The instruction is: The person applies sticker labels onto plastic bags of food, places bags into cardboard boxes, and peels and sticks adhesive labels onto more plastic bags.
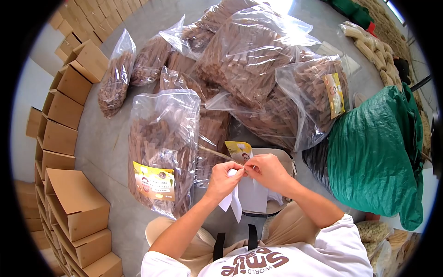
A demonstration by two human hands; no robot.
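My left hand [224, 179] is closed on white paper [235, 203], whose strips hang below the fingers. Its fingertips meet those of my right hand [268, 171], which is pinched; what lies between those fingers is too small to make out. Just behind the fingertips stands a yellow printed label [236, 147], partly covered by my hands. Under my hands a larger white sheet [254, 196] lies over a light tray or box with a dark rim [288, 161]. To the left, a clear bag [164, 138] of brown dried strips bears a similar yellow label [154, 182].
More clear bags [244, 55] of brown strips are heaped ahead, one with a yellow label [335, 94]. A green woven sack [376, 152] stands at right. Open cardboard boxes [76, 198] line the left side. Bagged pale goods [374, 48] lie at far right.
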